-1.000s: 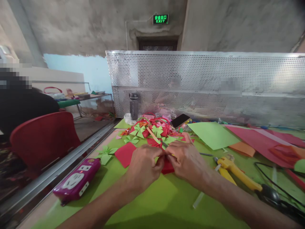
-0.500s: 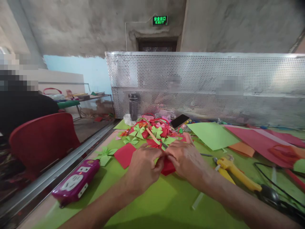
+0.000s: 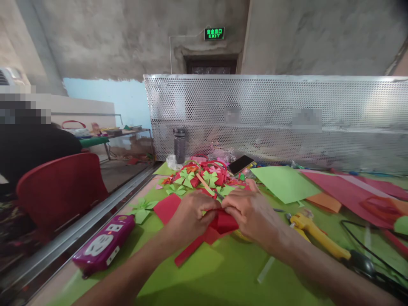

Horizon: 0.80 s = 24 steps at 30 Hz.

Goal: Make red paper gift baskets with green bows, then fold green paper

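Between my two hands is a piece of folded red paper [image 3: 227, 222], pinched at its top edge. The closed fingers of my left hand [image 3: 195, 214] grip its left side, and a narrow red strip [image 3: 190, 250] sticks out below them toward me. My right hand [image 3: 248, 210] pinches the right side, thumb and forefinger almost meeting the left hand's. Just beyond the fingertips lie scissors, mostly hidden, and a pile of red paper with light green paper flowers [image 3: 210, 179]. A flat red paper square [image 3: 165, 208] rests left of my left hand.
A purple power strip [image 3: 105, 244] lies at the left table edge. On the right are a yellow glue gun [image 3: 318, 236] with its black cord and large green paper [image 3: 285, 182]. A phone [image 3: 241, 164] and a bottle [image 3: 179, 146] stand farther back, before a perforated metal screen [image 3: 270, 97].
The red paper between my hands has shifted and shows more of itself, with a red strip now extending toward the lower left. Both hands stay nearly in place. The view has tilted slightly up.
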### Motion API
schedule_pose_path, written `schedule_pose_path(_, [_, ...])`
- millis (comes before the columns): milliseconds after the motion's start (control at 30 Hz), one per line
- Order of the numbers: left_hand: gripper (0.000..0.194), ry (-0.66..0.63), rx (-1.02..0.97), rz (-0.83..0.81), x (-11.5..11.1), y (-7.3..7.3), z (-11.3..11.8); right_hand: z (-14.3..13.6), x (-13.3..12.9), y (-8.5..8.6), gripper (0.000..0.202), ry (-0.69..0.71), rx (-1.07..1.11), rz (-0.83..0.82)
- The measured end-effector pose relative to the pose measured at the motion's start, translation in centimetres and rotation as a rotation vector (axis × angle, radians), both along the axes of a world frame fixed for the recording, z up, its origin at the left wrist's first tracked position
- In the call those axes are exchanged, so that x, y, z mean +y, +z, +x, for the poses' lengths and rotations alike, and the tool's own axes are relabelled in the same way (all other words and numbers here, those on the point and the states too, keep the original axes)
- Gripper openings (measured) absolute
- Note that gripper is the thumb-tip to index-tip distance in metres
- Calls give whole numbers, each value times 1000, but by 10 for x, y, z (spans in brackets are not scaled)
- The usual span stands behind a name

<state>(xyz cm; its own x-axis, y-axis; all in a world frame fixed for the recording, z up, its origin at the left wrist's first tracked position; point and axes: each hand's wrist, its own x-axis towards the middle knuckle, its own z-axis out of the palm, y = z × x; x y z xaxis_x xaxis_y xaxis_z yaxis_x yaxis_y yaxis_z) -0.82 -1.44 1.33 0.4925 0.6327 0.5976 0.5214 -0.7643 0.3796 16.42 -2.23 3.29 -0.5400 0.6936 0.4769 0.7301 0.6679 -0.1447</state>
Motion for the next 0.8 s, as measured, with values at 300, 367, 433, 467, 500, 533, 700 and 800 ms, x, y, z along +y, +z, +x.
schedule_pose_path(300, [24,33,-16,-24,-5,-2,-2,-3,-10,10,20,-10,-149,-107])
schedule_pose_path(367, [23,32,-26,-21,-6,-3,-2,-3,-11,12,11,3,-156,-132])
schedule_pose_path(433, [23,18,-29,-11,-5,-3,-3,-2,-10,12,3,18,-147,-139])
schedule_pose_path(467, [24,11,-26,-6,-5,-4,-3,-1,-10,11,3,23,-141,-130])
schedule_pose_path(500, [25,6,-22,0,-5,-4,-3,-1,-8,10,4,26,-134,-112])
schedule_pose_path(533, [26,0,-15,4,-4,-4,-4,0,-7,8,6,30,-121,-85])
schedule_pose_path(700, [28,-31,23,1,-3,0,-4,3,-1,-2,18,74,-44,61])
schedule_pose_path(800, [28,-28,2,-102,-3,4,-5,5,3,-3,25,99,-12,55])
